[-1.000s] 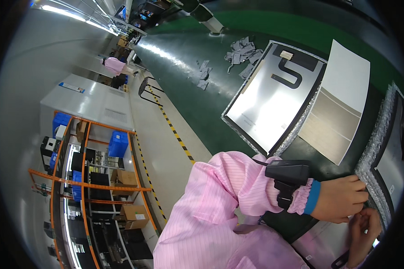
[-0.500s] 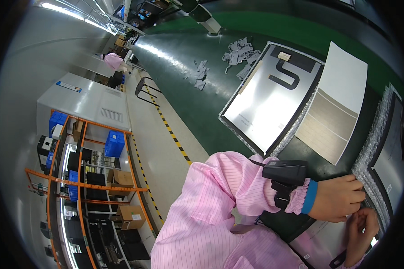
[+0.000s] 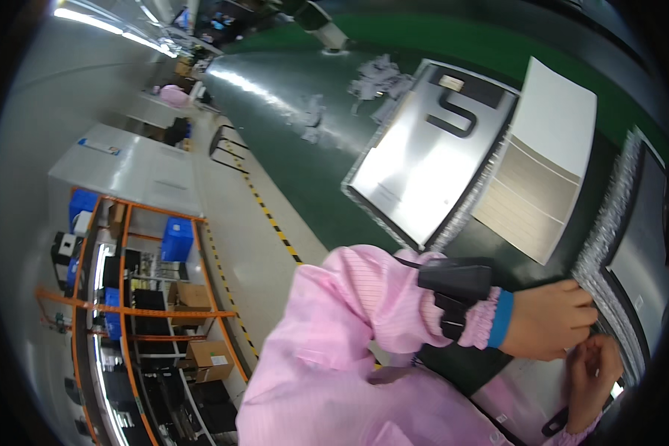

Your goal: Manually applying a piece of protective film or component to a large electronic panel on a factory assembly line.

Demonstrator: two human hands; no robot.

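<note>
The person's right hand (image 3: 595,372) is half closed, with fingers bent, near the left hand (image 3: 546,323), whose fingers are curled too; if they grip something, I cannot tell. Just beside them, at right, is a flat silver panel with black border and crinkled silver edging (image 3: 650,223). Farther, on the dark green table (image 3: 312,182), lie a white and beige sheet (image 3: 557,126), a second silver panel with black curved strip (image 3: 416,178), and grey scraps (image 3: 379,78).
</note>
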